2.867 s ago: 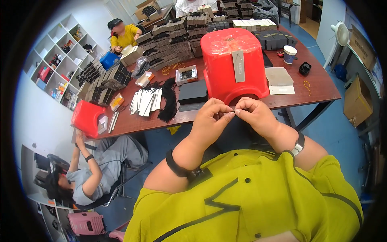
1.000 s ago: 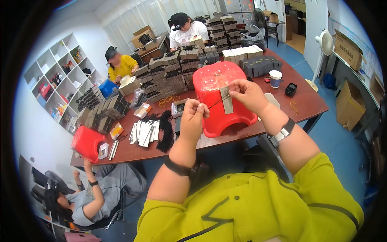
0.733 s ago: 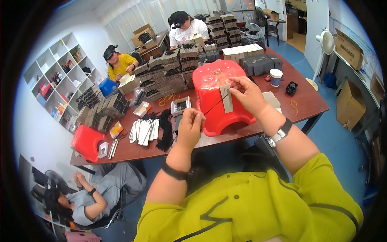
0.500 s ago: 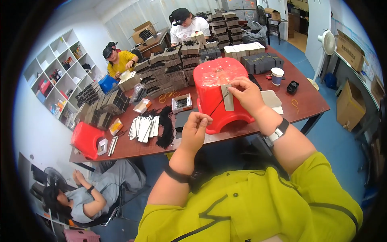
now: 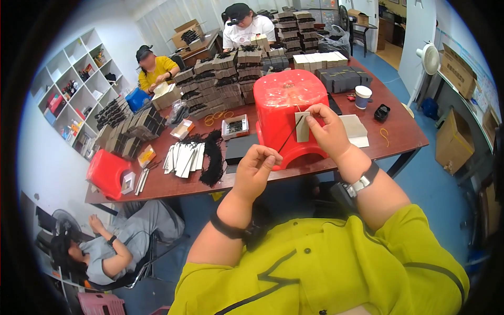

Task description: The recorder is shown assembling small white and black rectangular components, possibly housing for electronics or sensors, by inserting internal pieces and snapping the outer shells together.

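A red plastic stool (image 5: 278, 97) stands on the table in front of me. Against its near side, my right hand (image 5: 329, 131) pinches the right edge of a small pale card (image 5: 302, 131), held upright. A thin black cord (image 5: 287, 139) slants down from the card to my left hand (image 5: 257, 170), whose thumb and fingers close on its lower end. How the cord joins the card is too small to make out. Left of the stool lie a bundle of black cords (image 5: 211, 160) and a spread of white cards (image 5: 184, 159).
Stacks of grey-brown cards (image 5: 226, 79) rise behind the stool. A small box of black parts (image 5: 234, 126) sits left of it, a paper cup (image 5: 362, 97) to the right. Another red stool (image 5: 107, 173) stands far left. Three other people sit around the table, one a person in grey (image 5: 113, 254).
My right hand has moved from the card's upper end down to its right edge. The left hand still holds the cord, slightly farther right. The view has shifted a little.
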